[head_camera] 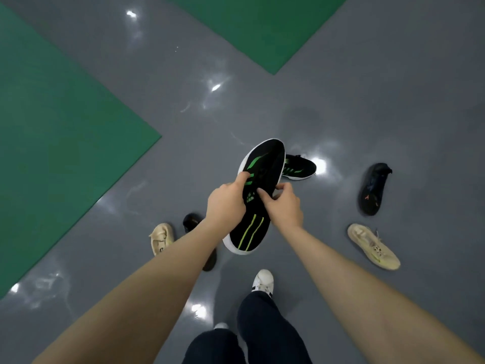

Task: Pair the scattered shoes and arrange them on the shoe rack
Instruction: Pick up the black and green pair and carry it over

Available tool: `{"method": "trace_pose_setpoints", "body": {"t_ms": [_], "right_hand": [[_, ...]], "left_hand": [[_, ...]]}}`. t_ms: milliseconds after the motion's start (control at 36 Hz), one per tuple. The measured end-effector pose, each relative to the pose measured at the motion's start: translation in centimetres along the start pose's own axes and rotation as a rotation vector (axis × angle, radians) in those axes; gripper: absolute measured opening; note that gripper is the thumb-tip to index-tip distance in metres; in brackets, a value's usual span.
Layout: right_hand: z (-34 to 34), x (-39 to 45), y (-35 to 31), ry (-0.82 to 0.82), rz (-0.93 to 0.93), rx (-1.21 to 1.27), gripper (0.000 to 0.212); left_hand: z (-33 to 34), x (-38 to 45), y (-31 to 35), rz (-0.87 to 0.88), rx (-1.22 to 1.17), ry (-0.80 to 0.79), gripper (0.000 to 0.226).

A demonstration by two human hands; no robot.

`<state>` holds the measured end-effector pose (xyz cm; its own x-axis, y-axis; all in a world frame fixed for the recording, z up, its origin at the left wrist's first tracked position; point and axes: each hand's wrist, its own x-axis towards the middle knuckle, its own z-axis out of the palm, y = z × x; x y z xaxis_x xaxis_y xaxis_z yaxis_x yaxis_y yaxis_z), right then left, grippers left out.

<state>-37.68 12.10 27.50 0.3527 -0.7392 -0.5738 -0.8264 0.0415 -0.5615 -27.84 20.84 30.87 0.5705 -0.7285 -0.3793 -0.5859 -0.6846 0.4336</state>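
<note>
Pairing step: my left hand (226, 203) and right hand (284, 204) grip black knit sneaker with green stripes (258, 195) above grey floor (341, 101). Matching black-green sneaker (299, 168) on floor just beyond; next I likely collect it. Rack unseen.

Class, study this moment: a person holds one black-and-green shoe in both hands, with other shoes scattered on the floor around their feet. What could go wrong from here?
1. The held shoe is gripped by the left hand and right hand, so taking its mate means freeing one; it might slip.
2. The dark shoe lies partly hidden under the left arm, a possible trip hazard.
3. The floor looks glossy, perhaps slippery.
</note>
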Motion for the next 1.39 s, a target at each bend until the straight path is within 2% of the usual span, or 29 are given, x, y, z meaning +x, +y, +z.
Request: {"method": "trace_pose_setpoints", "body": {"t_ms": [194,361,556,639,722,972,1111,1167,1278,1389], "right_hand": [[-3.8,5.5,0.3,0.038,0.141,-0.019,0.042],[-5.2,10.5,1.7,0.070,0.181,-0.003,0.050],[-4.7,15.7,2.5,0.113,0.348,0.286,0.061],[-4.0,17.4,3.4,0.175,0.393,0.324,0.055],[-3.1,19.7,5.1,0.235,0.380,0.297,0.039],[0.8,28.4,12.7,0.257,0.365,0.093,0.048],[5.0,33.1,16.7,0.284,0.386,0.107,0.047],[6.3,34.5,18.5,0.305,0.408,0.112,0.046],[8.7,36.6,21.8,0.339,0.448,0.123,0.046],[10.6,38.3,23.9,0.364,0.492,0.175,0.041]], "left_hand": [[1.7,6.1,4.3,0.080,0.064,-0.020,0.048],[3.2,11.5,7.0,0.168,0.098,-0.117,0.045],[4.5,17.9,8.1,0.274,0.170,-0.224,0.048],[5.7,20.1,8.6,0.337,0.213,-0.281,0.046],[7.8,22.4,8.6,0.359,0.246,-0.334,0.045],[19.1,29.6,5.1,0.241,0.200,-0.446,0.043],[26.0,33.7,1.6,0.210,0.147,-0.527,0.040],[28.4,35.5,0.2,0.259,0.187,-0.574,0.037],[32.0,38.8,-2.3,0.341,0.369,-0.463,0.041],[34.7,41.1,-4.1,0.361,0.581,-0.433,0.055]]}}
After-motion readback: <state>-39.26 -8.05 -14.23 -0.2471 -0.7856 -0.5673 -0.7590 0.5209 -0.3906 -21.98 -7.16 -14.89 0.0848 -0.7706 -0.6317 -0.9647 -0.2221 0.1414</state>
